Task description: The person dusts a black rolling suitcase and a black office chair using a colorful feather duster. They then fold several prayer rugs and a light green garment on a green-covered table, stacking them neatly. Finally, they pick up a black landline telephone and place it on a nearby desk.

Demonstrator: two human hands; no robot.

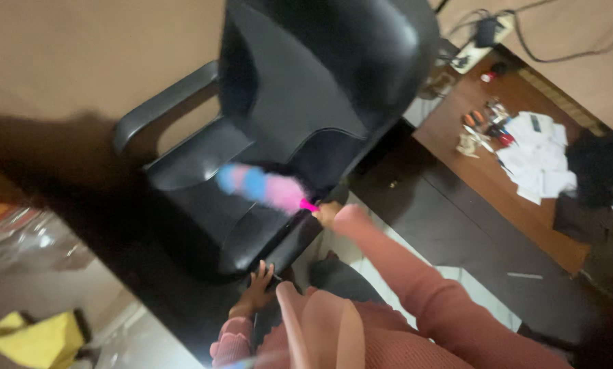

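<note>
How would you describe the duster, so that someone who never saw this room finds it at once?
Find the big black chair in the middle of the view. Over its seat lies the duster, a fluffy head held by its pink handle in the right hand. It is the only pink and blue thing against the black seat.

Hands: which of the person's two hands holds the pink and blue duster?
The right hand, arm stretched out in a pink sleeve, grips the duster over the black chair seat. The left hand only rests on the seat's front edge.
</note>
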